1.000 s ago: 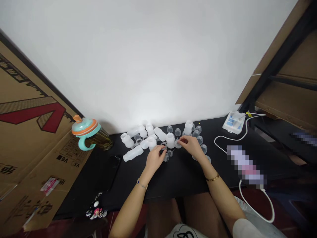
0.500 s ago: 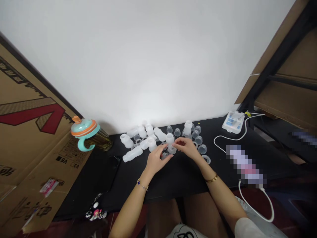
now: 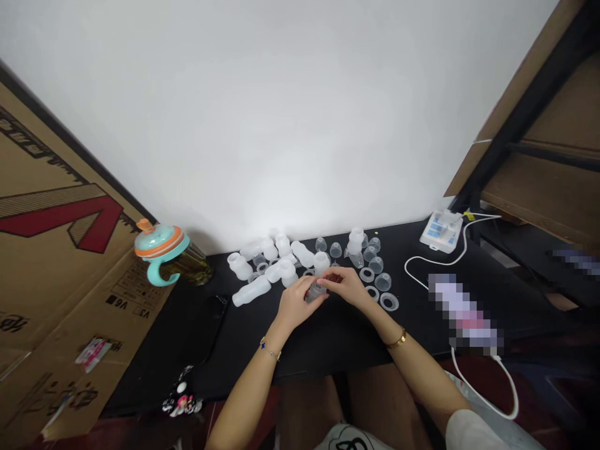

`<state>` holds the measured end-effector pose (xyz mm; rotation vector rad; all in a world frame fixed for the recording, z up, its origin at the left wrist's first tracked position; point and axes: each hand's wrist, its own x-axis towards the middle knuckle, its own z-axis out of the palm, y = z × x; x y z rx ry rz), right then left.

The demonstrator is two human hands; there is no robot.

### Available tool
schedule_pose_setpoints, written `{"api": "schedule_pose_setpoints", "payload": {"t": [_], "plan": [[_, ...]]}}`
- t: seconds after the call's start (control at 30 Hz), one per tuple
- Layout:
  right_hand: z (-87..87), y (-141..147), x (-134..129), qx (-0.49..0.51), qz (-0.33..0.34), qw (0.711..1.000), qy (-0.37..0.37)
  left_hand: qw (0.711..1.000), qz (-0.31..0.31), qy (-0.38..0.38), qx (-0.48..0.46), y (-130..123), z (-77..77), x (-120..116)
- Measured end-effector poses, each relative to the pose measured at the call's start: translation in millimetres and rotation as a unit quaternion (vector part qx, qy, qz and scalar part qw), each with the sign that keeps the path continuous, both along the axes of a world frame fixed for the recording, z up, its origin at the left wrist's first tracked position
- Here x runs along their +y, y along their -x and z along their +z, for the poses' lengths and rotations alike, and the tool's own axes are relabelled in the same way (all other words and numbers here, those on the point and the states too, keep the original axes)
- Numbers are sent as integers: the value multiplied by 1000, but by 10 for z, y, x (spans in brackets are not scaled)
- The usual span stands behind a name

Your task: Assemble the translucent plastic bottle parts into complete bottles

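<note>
Near the middle of the black table, my left hand (image 3: 296, 301) is closed around a small clear plastic cap (image 3: 317, 290), its thumb along the near side. My right hand (image 3: 349, 287) has its fingertips pinched at the top of the same cap; whether a ring or other small part lies between them is hidden. Just behind my hands a white bottle (image 3: 321, 262) stands upright. More white bottles lie and stand to the left, among them one lying bottle (image 3: 252, 291). Clear domed caps (image 3: 383, 282) and flat translucent rings (image 3: 389, 302) are spread to the right.
A jug with a turquoise handle (image 3: 162, 275) stands at the left beside a large cardboard box (image 3: 56, 250). A dark phone (image 3: 209, 328) lies at the left. On the right are a clear plastic case (image 3: 441, 231), a white cable (image 3: 424, 257) and a blurred-out object (image 3: 464, 310).
My right hand has moved slightly down and left, bringing the ring it held by the white bottle onto the clear cap in my left hand. The left hand has stayed nearly still.
</note>
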<state>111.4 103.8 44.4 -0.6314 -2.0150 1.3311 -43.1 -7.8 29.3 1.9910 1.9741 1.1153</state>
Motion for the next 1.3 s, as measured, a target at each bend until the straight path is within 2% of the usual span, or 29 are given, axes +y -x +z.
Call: {"api": "schedule_pose_setpoints", "payload": {"t": [0.1,0.27,0.37,0.47,0.53,0.7,0.8,0.97,1.13,1.3], "plan": [[-23,14,-7,13,-41,999,-8,1000,17,-2,-9,6,-31,8],[-31,-3,37,75,-170,982,-43,999,29,-13,-37,26,-86,26],[-54,-21,111,84,-209,973,-49,998,34,-16,-43,34,-99,33],[-127,-19,188,69,-202,976,-43,997,43,-15,-59,37,-101,38],[-194,-6,224,47,-175,982,-46,996,50,-17,-72,37,-98,40],[-369,58,267,1,-126,987,-102,992,62,-32,-109,41,-92,48],[-455,105,293,-38,-129,981,-136,990,67,-36,-120,43,-101,55],[-564,167,350,-79,-144,975,-152,988,68,-35,-137,38,-108,61],[-614,207,380,-66,-153,967,-193,988,64,-40,-134,34,-104,59],[-569,209,365,-48,-157,965,-203,986,69,-37,-149,31,-107,60]]}}
